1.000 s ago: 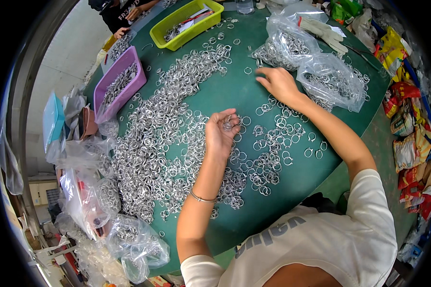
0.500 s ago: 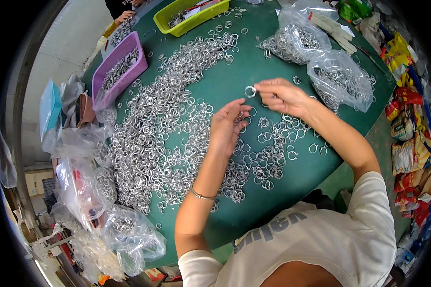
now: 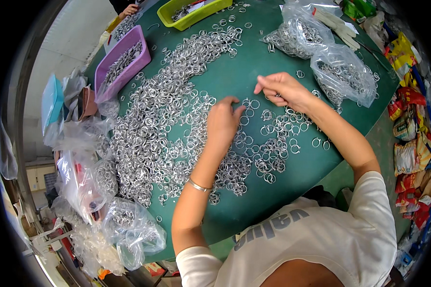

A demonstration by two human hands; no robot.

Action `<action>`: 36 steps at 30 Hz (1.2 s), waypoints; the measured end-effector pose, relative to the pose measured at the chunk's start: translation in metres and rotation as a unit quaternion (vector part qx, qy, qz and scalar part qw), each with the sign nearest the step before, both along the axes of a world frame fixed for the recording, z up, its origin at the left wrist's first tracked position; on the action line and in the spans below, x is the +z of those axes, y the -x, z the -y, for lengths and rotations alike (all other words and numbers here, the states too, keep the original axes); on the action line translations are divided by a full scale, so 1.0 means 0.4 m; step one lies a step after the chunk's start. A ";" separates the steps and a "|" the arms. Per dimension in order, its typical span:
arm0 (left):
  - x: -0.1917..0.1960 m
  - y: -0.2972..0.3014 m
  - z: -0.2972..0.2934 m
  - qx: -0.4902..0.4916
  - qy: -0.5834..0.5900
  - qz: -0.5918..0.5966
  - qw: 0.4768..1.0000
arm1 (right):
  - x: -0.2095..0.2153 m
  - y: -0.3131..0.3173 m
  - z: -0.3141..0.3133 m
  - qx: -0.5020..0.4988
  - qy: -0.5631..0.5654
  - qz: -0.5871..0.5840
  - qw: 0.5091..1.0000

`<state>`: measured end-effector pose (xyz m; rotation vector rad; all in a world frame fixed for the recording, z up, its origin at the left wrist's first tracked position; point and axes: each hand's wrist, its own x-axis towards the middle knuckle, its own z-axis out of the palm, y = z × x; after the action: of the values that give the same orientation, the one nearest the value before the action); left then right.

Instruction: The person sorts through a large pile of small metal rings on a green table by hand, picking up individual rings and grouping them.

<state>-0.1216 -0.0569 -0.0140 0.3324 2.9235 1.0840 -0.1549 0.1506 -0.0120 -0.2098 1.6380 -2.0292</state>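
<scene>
Resting on the heap of metal rings (image 3: 167, 124) that covers the green bench (image 3: 234, 71), my left hand (image 3: 222, 122) lies palm down with its fingers curled loosely on the rings at the heap's right edge; I cannot tell whether it has hold of any. My right hand (image 3: 285, 88) hovers just beyond it with thumb and forefinger pinched together, though whether a ring sits between them is too small to see. The loose rings are far too many to count. I count two clear bags of rings (image 3: 342, 74) at the far right, one purple tray (image 3: 122, 62) and one yellow-green tray (image 3: 191, 12) at the far edge, and several crumpled bags (image 3: 129, 229) at my left. Half a second ago my right hand held a single ring up plainly; now that hand is lower and nearer my left, which has flattened onto the pile.
</scene>
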 end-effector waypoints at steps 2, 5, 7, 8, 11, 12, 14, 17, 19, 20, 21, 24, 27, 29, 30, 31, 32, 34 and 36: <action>-0.025 0.006 -0.018 -0.030 0.054 -0.089 0.994 | -0.029 0.006 0.040 -0.021 -0.235 -0.325 0.916; -0.020 0.009 -0.021 -0.023 0.050 -0.030 0.998 | -0.015 -0.045 0.051 0.020 -0.427 -0.381 0.820; -0.018 0.009 -0.016 -0.021 0.039 -0.004 0.999 | -0.013 -0.054 0.042 0.026 -0.484 -0.381 0.787; -0.021 0.010 -0.011 -0.019 0.025 0.005 0.999 | -0.011 -0.050 0.028 0.022 -0.498 -0.379 0.780; -0.020 0.006 -0.001 -0.002 -0.040 0.028 0.999 | 0.010 -0.043 -0.009 0.013 -0.529 -0.355 0.771; -0.020 0.004 0.002 0.006 -0.065 0.036 0.997 | 0.015 -0.041 -0.005 0.007 -0.507 -0.364 0.781; -0.020 0.005 0.005 0.004 -0.053 0.030 0.998 | 0.023 -0.036 0.013 -0.006 -0.463 -0.381 0.800; -0.019 0.009 0.005 0.012 -0.091 0.045 0.995 | -0.015 -0.041 0.052 0.077 -0.440 -0.434 0.783; -0.024 0.010 0.011 0.016 -0.138 0.054 0.989 | -0.022 -0.037 0.062 0.067 -0.430 -0.437 0.787; -0.029 0.011 0.017 0.017 -0.164 0.055 0.985 | -0.027 -0.033 0.067 0.063 -0.425 -0.439 0.789; -0.031 0.011 0.022 0.018 -0.190 0.055 0.980 | -0.032 -0.031 0.068 0.030 -0.383 -0.442 0.810; 0.003 0.004 0.024 0.060 -0.343 0.216 0.912 | 0.004 -0.035 0.050 0.030 -0.290 -0.318 0.902; 0.024 -0.001 0.022 0.065 -0.367 0.253 0.893 | 0.029 -0.043 0.053 0.010 -0.280 -0.263 0.923; 0.024 -0.001 0.018 0.056 -0.276 0.181 0.942 | 0.033 -0.042 0.053 -0.010 -0.357 -0.264 0.896; 0.019 0.001 0.018 0.044 -0.177 0.113 0.977 | 0.023 -0.036 0.048 -0.025 -0.416 -0.281 0.864; 0.014 0.001 0.017 0.032 -0.076 0.042 0.996 | 0.015 -0.034 0.043 -0.040 -0.474 -0.298 0.828; 0.005 -0.003 0.015 0.001 -0.029 -0.004 1.000 | 0.009 -0.036 0.037 -0.046 -0.492 -0.306 0.814; -0.011 -0.021 0.008 -0.059 0.063 -0.097 0.992 | 0.003 -0.045 0.029 -0.058 -0.526 -0.322 0.785; 0.004 -0.032 0.000 -0.063 0.080 -0.044 0.994 | 0.023 -0.060 0.039 -0.057 -0.555 -0.312 0.769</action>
<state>-0.1088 -0.0569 -0.0124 0.5650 2.9931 0.8338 -0.1308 0.1351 -0.0028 -0.3581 3.0146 -0.7192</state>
